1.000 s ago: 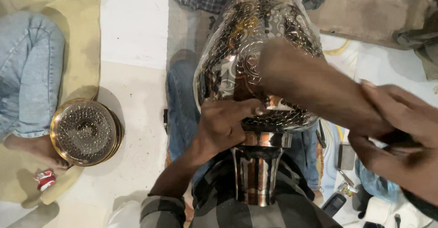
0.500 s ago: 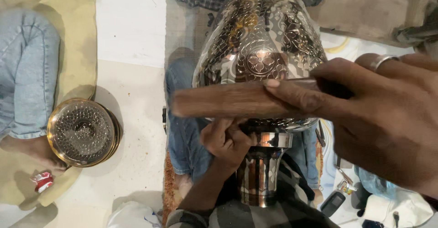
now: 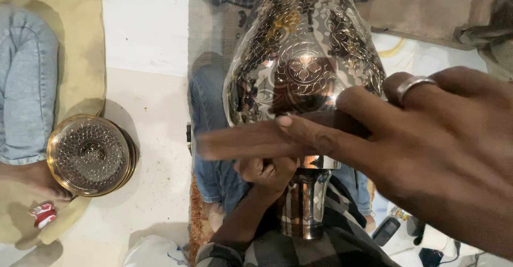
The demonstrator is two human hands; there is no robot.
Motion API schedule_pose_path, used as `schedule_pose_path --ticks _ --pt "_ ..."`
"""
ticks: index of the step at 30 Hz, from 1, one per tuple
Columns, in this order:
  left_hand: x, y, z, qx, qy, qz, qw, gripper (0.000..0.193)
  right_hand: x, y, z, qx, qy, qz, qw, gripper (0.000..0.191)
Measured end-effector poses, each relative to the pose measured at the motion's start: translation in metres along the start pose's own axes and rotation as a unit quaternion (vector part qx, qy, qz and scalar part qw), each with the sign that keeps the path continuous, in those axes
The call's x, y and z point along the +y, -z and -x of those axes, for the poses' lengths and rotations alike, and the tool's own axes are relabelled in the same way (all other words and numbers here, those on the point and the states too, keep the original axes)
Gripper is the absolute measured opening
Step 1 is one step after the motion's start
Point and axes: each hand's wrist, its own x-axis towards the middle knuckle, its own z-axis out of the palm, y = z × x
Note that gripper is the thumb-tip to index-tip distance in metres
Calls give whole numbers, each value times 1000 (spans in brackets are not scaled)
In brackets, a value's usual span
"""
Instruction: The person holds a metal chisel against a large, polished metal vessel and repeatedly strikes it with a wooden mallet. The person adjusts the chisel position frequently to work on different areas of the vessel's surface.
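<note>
Honestly, we've got the engraved metal vase (image 3: 304, 69) lying across our lap, neck toward us, so the patterned belly faces up. Our left hand (image 3: 267, 172) is curled shut near the neck — likely steadying it, contents unclear. Our right hand (image 3: 427, 155) pinches a wooden stick (image 3: 240, 143) flat against the belly — fingers closed around it.
</note>
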Motion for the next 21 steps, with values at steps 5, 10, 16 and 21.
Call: schedule_pose_path --ticks 5,10,16,21 --pt "0 -4 2 20 -15 15 1000 13 -7 -2 3 97 5 16 995 75" --pt "1 0 4 18 -19 33 999 13 -10 -7 7 84 -7 26 996 80" --pt "2 9 1 28 -6 94 995 9 -6 -9 8 -13 -54 -112 992 97" --pt "9 13 -26 10 158 327 932 32 1 -14 6 72 -197 -288 935 87"
